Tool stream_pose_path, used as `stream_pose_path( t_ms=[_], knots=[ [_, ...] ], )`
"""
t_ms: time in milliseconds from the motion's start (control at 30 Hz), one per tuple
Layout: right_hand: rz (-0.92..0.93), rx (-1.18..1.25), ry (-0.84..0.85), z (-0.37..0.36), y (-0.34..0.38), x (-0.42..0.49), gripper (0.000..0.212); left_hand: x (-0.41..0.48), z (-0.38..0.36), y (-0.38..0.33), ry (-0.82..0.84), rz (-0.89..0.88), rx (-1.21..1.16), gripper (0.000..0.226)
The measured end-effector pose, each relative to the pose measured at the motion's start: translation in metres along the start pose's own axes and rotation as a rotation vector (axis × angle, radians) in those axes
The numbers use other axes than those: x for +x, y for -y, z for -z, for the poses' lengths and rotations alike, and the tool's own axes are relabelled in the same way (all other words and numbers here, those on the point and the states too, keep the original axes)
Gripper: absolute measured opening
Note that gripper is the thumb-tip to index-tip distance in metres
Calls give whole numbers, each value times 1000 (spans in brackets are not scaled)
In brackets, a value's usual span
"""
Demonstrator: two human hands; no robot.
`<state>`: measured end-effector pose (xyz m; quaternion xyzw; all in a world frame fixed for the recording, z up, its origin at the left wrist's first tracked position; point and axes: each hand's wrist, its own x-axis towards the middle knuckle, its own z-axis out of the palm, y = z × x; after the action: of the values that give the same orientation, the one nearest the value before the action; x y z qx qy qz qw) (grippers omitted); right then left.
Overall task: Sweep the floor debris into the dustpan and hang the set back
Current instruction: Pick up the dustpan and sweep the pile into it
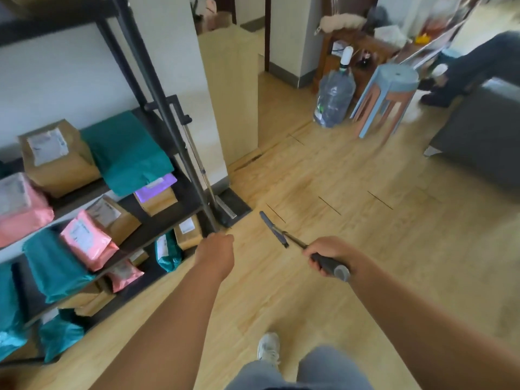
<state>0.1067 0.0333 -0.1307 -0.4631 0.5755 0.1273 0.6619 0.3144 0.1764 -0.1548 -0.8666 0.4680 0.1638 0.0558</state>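
Your right hand (326,256) is clamped round the grey grip of the broom (274,229); its shaft runs forward and down to a narrow dark head just ahead of your shoe (268,347), low over the floor (351,175). Your left hand (215,253) sits well apart from it, fingers curled at the foot of the shelf post (168,114); I cannot tell whether it grips anything.

Judging by this, the sweep is barely begun; I'd free the left hand for the dustpan (236,204), lay the pan's lip flat on the boards, keep the broom head pressed evenly, and draw short strokes toward the pan rather than flicking; the frame is blurred and I can make out no debris, so look before you stroke.

The dustpan stands just beyond the broom head, at the shelf's corner by the wall; dark, with a pale comb of teeth along one edge; its silvery handle (197,156) leans up beside the post to a black grip. Farther off stand a water bottle (334,99) and a stool (394,88).
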Motion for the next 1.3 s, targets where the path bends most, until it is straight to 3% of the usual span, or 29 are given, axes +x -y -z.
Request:
stream_pose_path(
  t_ms=[233, 467, 700, 833, 1033, 1300],
  knots=[
    [12, -51, 45, 55, 110, 53, 5, 114, 48, -21, -47, -11, 11, 25],
    [3, -186, 128, 100, 218, 116, 4, 199, 81, -34, -54, 138, -47, 23],
    [134, -522, 203, 112, 323, 156, 30, 264, 122, -34, -142, 341, -113, 31],
    [103, -498, 239, 99, 359, 181, 27, 298, 151, -17, -258, 404, -100, 36],
    [2, -250, 259, 78, 387, 208, 4, 348, 197, 30, -427, 477, 19, 58],
    [-10, -248, 275, 51, 420, 221, 14, 394, 220, 94, -139, 645, 176, 63]
  ],
)
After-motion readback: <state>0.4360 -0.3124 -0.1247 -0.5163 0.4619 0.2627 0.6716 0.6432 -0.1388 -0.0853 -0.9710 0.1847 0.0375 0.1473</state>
